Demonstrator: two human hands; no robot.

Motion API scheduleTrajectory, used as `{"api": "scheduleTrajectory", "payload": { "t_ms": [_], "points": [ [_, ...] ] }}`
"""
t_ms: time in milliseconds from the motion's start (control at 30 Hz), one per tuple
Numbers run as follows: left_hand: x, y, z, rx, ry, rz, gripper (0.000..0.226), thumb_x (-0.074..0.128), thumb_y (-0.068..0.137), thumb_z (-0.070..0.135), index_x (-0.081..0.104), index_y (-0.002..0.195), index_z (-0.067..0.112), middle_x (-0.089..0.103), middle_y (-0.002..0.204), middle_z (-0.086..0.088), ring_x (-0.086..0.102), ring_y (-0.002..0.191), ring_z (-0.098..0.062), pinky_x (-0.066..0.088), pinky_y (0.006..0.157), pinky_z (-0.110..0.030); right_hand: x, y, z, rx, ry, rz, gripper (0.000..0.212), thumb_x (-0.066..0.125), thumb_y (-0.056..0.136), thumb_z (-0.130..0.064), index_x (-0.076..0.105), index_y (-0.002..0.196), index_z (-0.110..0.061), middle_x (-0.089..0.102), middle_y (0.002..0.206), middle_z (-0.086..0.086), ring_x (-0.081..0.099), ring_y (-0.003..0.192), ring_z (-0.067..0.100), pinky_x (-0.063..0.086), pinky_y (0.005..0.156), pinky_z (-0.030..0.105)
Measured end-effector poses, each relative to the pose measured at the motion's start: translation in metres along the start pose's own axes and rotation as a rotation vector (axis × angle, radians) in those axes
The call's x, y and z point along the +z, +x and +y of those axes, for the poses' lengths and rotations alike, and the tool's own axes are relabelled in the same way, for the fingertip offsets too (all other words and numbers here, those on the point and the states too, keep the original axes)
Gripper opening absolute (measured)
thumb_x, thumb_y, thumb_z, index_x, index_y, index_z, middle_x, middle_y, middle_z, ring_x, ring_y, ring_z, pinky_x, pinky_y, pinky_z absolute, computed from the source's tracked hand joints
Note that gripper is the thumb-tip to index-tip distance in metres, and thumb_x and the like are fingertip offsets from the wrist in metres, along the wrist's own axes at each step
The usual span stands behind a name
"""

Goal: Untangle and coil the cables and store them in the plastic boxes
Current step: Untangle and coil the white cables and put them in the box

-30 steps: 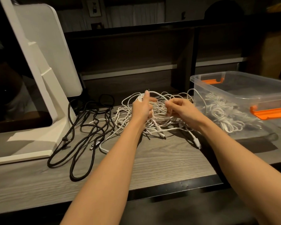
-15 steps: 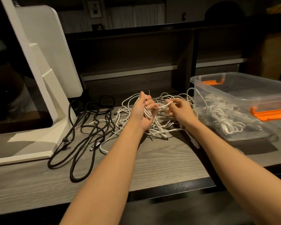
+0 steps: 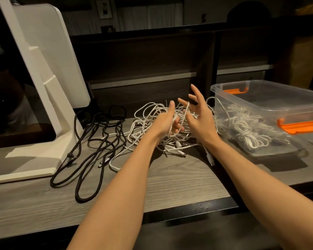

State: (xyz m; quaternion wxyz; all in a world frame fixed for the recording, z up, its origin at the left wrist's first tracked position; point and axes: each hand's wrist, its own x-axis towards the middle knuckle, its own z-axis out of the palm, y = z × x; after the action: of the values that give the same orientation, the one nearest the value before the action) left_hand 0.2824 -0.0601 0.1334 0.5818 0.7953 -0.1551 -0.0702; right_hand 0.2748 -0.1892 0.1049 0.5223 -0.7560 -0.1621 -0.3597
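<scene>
Grey wooden desk (image 3: 170, 177), one plastic box (image 3: 271, 103), left hand (image 3: 167, 121) gripping white cables (image 3: 152, 112), right hand (image 3: 197, 114) spread wide

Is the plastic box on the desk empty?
No, the plastic box already holds white cables, bundled in coils and showing through its clear wall.

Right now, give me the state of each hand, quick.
Left hand: closed grip on strands of the white cable tangle.
Right hand: open, fingers spread; a white strand hangs over one finger.
</scene>
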Motion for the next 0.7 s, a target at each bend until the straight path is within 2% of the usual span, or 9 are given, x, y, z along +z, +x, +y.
{"api": "scheduleTrajectory", "payload": {
  "t_ms": [133, 233, 300, 333, 367, 433, 500, 633, 700],
  "points": [
    [-0.001, -0.001, -0.001, -0.015, -0.034, -0.166, 0.068, 0.017, 0.096, 0.065, 0.051, 0.077, 0.010, 0.047, 0.057, 0.003, 0.043, 0.048, -0.009, 0.040, 0.049, -0.020, -0.006, 0.004, 0.006, 0.041, -0.236, 0.043, 0.027, 0.059, 0.093, -0.018, 0.062, 0.120, -0.020, 0.063, 0.105, 0.000, 0.060, 0.094, 0.009, 0.050, 0.089, 0.035],
    [-0.003, -0.002, -0.003, -0.006, -0.081, -0.251, 0.062, 0.026, 0.094, 0.068, 0.053, 0.096, 0.012, 0.039, 0.056, 0.005, 0.031, 0.044, -0.005, 0.032, 0.045, -0.017, -0.009, 0.005, 0.012, 0.134, -0.253, -0.157, 0.017, 0.055, 0.095, -0.023, 0.068, 0.105, -0.019, 0.066, 0.086, -0.004, 0.060, 0.080, 0.007, 0.049, 0.078, 0.032],
    [-0.007, -0.002, -0.004, -0.018, -0.044, -0.273, 0.057, 0.037, 0.092, 0.067, 0.055, 0.092, 0.013, 0.037, 0.055, 0.007, 0.032, 0.044, -0.005, 0.051, 0.065, -0.027, -0.011, 0.005, 0.016, 0.171, -0.317, -0.292, 0.013, 0.057, 0.094, -0.023, 0.068, 0.101, -0.023, 0.065, 0.082, -0.007, 0.058, 0.074, 0.005, 0.046, 0.073, 0.029],
    [-0.009, -0.001, -0.006, -0.017, -0.011, -0.276, 0.057, 0.045, 0.090, 0.066, 0.056, 0.092, 0.010, 0.036, 0.055, 0.006, 0.033, 0.046, -0.006, 0.054, 0.081, -0.035, -0.011, 0.006, 0.017, 0.188, -0.357, -0.329, 0.013, 0.059, 0.093, -0.024, 0.069, 0.102, -0.022, 0.064, 0.079, -0.009, 0.056, 0.072, 0.003, 0.044, 0.073, 0.028],
    [-0.011, 0.000, -0.007, -0.014, 0.010, -0.269, 0.055, 0.055, 0.087, 0.062, 0.058, 0.093, 0.007, 0.036, 0.056, 0.006, 0.033, 0.047, -0.006, 0.054, 0.083, -0.036, -0.012, 0.006, 0.019, 0.211, -0.358, -0.335, 0.015, 0.061, 0.092, -0.023, 0.070, 0.103, -0.019, 0.064, 0.079, -0.010, 0.054, 0.070, 0.001, 0.042, 0.072, 0.026],
    [-0.013, -0.001, -0.007, 0.000, 0.023, -0.261, 0.031, 0.069, 0.087, 0.039, 0.060, 0.087, 0.009, 0.040, 0.055, 0.008, 0.036, 0.049, -0.006, 0.044, 0.058, -0.020, -0.014, 0.006, 0.019, 0.235, -0.275, -0.303, 0.018, 0.063, 0.090, -0.016, 0.071, 0.105, -0.012, 0.065, 0.083, -0.009, 0.054, 0.071, -0.003, 0.041, 0.070, 0.015],
    [-0.012, -0.001, -0.007, 0.012, 0.070, -0.284, 0.013, 0.070, 0.086, 0.015, 0.058, 0.082, 0.015, 0.048, 0.059, 0.007, 0.042, 0.052, -0.005, 0.036, 0.050, -0.016, -0.013, 0.007, 0.017, 0.226, -0.251, -0.292, 0.020, 0.064, 0.089, -0.014, 0.068, 0.108, -0.011, 0.063, 0.085, -0.009, 0.055, 0.071, -0.003, 0.043, 0.067, 0.008],
    [-0.009, 0.002, -0.006, 0.001, 0.198, -0.323, 0.022, 0.066, 0.084, 0.002, 0.051, 0.075, 0.016, 0.050, 0.066, 0.001, 0.046, 0.053, -0.007, 0.040, 0.050, -0.016, -0.010, 0.009, 0.022, 0.240, -0.301, -0.321, 0.023, 0.063, 0.090, -0.016, 0.066, 0.113, -0.020, 0.069, 0.097, 0.000, 0.064, 0.084, 0.015, 0.053, 0.083, 0.040],
    [-0.008, 0.001, -0.005, -0.009, 0.226, -0.308, 0.021, 0.066, 0.084, 0.002, 0.052, 0.075, 0.015, 0.051, 0.065, 0.001, 0.047, 0.051, -0.007, 0.041, 0.051, -0.017, -0.010, 0.009, 0.022, 0.266, -0.302, -0.325, 0.018, 0.060, 0.092, -0.016, 0.071, 0.105, -0.020, 0.071, 0.095, 0.000, 0.066, 0.086, 0.016, 0.053, 0.083, 0.035]
  ]
}}
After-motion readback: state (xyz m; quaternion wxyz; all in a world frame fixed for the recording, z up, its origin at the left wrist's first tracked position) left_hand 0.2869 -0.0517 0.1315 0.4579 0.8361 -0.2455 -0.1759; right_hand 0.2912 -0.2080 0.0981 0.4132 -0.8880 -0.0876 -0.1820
